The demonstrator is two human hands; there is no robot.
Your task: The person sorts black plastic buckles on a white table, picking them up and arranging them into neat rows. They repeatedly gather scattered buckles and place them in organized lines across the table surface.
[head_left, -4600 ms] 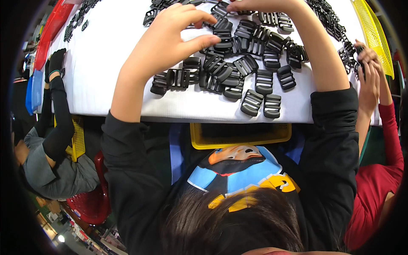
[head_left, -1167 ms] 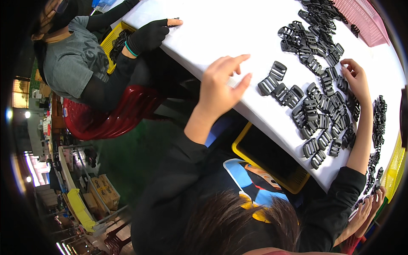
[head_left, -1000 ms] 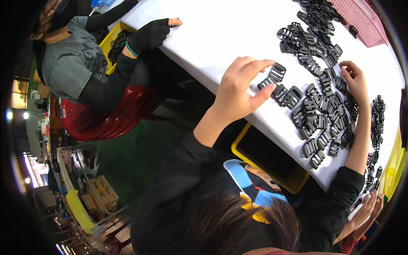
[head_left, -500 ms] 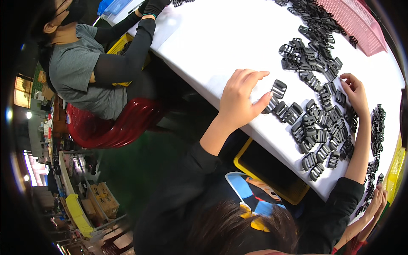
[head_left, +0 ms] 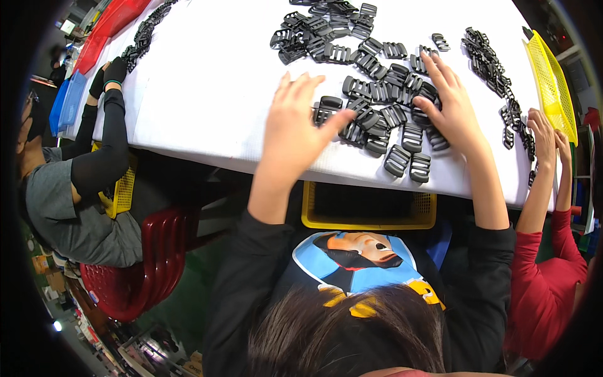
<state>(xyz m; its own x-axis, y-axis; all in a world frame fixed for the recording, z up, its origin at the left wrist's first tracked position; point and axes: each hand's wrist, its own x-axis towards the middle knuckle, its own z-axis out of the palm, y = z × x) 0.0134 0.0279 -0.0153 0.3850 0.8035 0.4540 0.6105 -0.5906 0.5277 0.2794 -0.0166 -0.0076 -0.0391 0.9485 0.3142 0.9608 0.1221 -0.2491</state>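
A heap of black hair claw clips (head_left: 383,91) is spread over the white tabletop in front of me. At the left edge of the near clips is my left hand (head_left: 290,122), fingers apart, its thumb over or against a clip. A claw clip (head_left: 328,107) shows between that thumb and the fingers, not visibly gripped. On the right side of the heap my right hand (head_left: 453,113) lies over several clips, fingers stretched and spread. Parts of the clips beneath it are hidden.
Beneath the near table edge is a yellow basket (head_left: 370,225). A strip of black clips (head_left: 493,69) and a yellow basket (head_left: 553,88) are at the right, by another person's hands (head_left: 543,135). At the left, a gloved co-worker (head_left: 94,169) handles clips near a red chair (head_left: 151,264).
The view has swung to the right, and the table edge looks more level. My right hand has gone from the heap's side to lying over the clips; my left stays beside the heap, open.
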